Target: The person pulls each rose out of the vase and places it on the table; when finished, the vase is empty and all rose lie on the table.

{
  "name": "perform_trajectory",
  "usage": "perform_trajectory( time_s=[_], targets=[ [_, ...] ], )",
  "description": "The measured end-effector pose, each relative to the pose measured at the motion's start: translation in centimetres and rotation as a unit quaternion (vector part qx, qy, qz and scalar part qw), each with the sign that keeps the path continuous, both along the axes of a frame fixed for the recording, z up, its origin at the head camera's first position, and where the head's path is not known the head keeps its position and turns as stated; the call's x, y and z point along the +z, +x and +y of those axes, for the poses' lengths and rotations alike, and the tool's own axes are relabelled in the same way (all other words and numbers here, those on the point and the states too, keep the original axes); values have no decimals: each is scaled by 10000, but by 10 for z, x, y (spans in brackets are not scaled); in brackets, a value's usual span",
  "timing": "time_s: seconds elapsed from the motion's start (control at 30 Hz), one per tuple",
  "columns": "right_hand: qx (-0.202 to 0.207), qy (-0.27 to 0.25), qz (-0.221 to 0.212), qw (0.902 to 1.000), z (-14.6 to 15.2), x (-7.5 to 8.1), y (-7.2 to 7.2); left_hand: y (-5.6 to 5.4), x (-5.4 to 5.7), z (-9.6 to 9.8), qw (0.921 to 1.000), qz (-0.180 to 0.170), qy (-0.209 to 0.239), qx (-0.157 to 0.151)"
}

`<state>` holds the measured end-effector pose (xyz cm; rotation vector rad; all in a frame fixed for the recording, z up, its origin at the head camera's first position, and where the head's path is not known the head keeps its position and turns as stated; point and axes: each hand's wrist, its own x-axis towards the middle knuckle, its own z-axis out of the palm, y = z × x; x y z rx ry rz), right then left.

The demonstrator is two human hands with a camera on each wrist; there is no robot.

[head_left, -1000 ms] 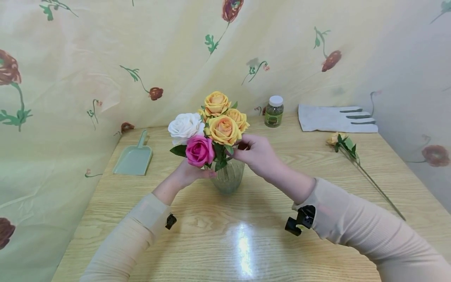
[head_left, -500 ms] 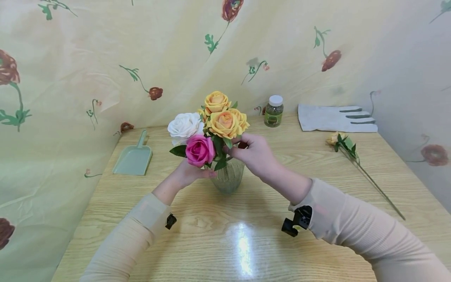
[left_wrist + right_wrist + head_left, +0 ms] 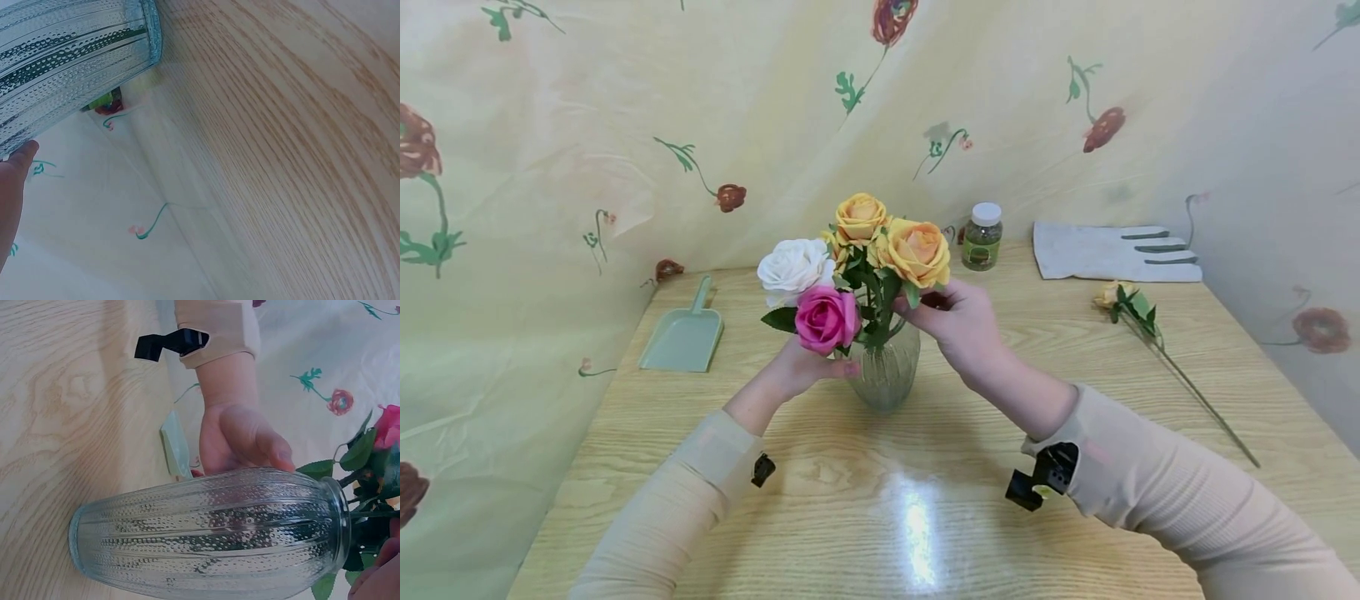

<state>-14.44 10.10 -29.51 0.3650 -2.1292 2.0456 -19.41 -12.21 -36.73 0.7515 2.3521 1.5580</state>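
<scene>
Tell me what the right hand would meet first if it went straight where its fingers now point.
Probably the green leafy stems in the clear ribbed glass vase, just left of the right hand in the head view; depth is unclear.

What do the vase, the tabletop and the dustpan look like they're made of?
Vase: likely clear glass, glossy, ribbed and dimpled; it looks see-through, though clear plastic is possible.
Tabletop: wood or wood-look laminate, semi-gloss, with grain and a bright reflection.
Dustpan: probably plastic, smooth, one even pale green from pan to handle.
</scene>
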Motion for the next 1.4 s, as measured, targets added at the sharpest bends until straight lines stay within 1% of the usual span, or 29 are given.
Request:
perform_trajectory(
  time_s=[0.13,0.27,0.47,0.6,0.73,0.83,0.93,1.0,1.07,1.2,1.27,1.4],
  targets=[
    [-53,-438,118,9990,3,1,0,-1,-2,0,10000,-33,86,-22],
    [-42,-899,198,9957,6,1,0,-2,-3,-1,9997,-49,199,-92],
    [-298,-1450,150,9889,10,4,1,-2,-3,-1,9997,-58,216,-126],
    [-149,-1849,322,9821,14,8,1,-1,-1,0,9999,-116,101,-57],
    [99,-2161,694,9739,20,12,1,0,1,0,9998,-203,-44,37],
    [181,-2331,945,9677,25,14,0,0,1,0,9996,-260,-80,50],
    [205,-2475,1078,9627,30,17,-1,0,1,0,9994,-327,-128,77],
    [141,-2558,1113,9602,33,18,-2,0,1,0,9993,-336,-109,78],
    [-3,-2639,1028,9591,37,20,-3,-1,1,1,9994,-334,-80,79],
    [-281,-3068,734,9485,46,23,-4,-1,1,2,9996,-296,-10,46],
    [-304,-3267,635,9425,51,24,-5,-1,2,2,9996,-281,-19,57],
    [-141,-3642,572,9295,60,23,-7,-1,1,2,9995,-286,-22,98]
  ],
)
